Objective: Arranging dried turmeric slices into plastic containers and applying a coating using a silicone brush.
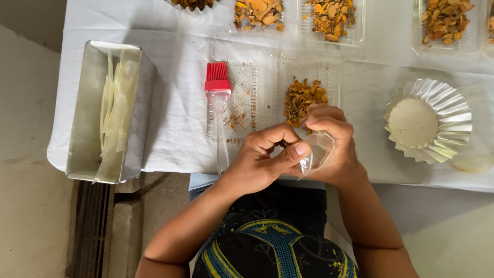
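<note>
Clear plastic pouch (316, 152), thin, crinkled, pinched between both hands (303, 149)

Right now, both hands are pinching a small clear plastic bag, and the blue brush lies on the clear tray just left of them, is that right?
Not quite: the brush has red bristles, not blue, as the head view shows. The rest holds: the left hand and right hand pinch the small clear plastic bag, and the brush lies on the clear tray to their left.

My left hand (257, 159) and right hand (332, 141) pinch a small clear plastic bag (316, 152) near the orange dried pieces (303, 98); a red-bristled silicone brush (218, 103) lies left.
</note>
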